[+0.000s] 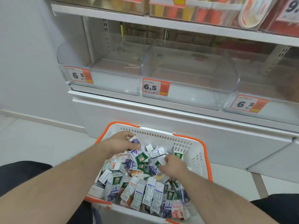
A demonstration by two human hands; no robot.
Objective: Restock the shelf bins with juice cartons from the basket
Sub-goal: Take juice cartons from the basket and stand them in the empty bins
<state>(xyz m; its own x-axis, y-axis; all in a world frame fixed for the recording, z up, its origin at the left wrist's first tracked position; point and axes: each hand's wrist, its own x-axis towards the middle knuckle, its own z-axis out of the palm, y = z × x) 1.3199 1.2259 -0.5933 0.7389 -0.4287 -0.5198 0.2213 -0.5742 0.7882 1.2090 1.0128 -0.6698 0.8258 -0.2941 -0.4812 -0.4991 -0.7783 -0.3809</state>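
So I've got both hands down in the white basket (196, 156) with the orange handles, which sits on the floor right in front of the shelf unit, and it's packed with a jumbled heap of small juice cartons (145, 189), mostly white with purple or green print, lying every which way. My left hand (120, 143) is at the far left side of the pile, fingers curled around a purple-printed carton (135, 141) that's lifted a bit above the rest. My right hand (174, 165) is more toward the middle-right of the heap, fingers bent and pinching a green-and-white carton (160, 162) at its edge; one more green carton (178, 155) stands upright just beyond it near the basket's far wall. Up on the shelf above the basket there are three clear plastic bins side by side: the left bin (100, 78), the middle bin (186, 88) and the right bin (262, 101), each with an orange-and-white price tag on the front reading 6.5. I can't make out any cartons in them, though the plastic is hazy and reflective. The shelf above those holds clear bins with yellow and red packs, too blurry to read.
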